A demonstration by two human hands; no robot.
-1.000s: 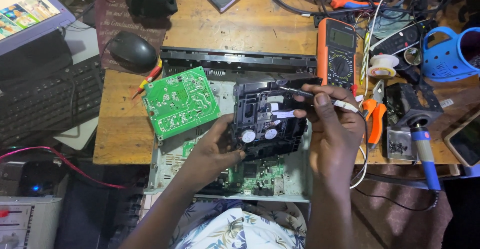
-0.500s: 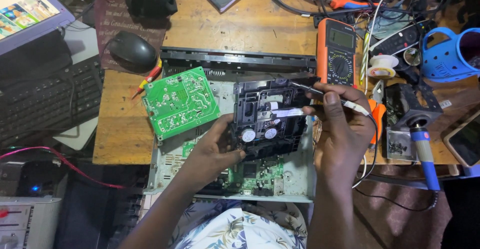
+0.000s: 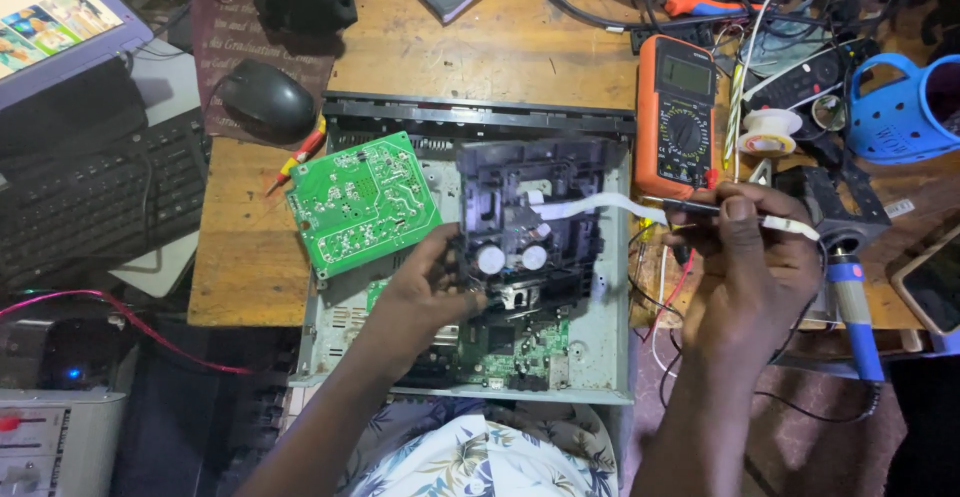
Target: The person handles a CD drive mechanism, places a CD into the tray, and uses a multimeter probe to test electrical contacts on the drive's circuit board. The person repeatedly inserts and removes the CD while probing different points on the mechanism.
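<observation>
From my remote seat, head view looking down on a cluttered wooden bench. Left hand grips the left edge of a black drive mechanism, fingers curled around its side, thumb on top. The mechanism sits tilted above an open grey metal chassis, over a green mainboard inside it. Two round silver parts show on the mechanism's upper face.

Right hand is off the chassis's right edge, fingers pressed together, pinching a white flat ribbon cable along with a thin dark tool; I cannot tell which fingers hold which. The ribbon runs from the mechanism rightward to that hand, its end poking out past the knuckles.

A loose green circuit board lies tilted just left of the mechanism, overlapping the chassis corner. An orange multimeter stands just beyond the right hand. A blue-handled soldering iron lies to its right. A black mouse and keyboard sit far left
</observation>
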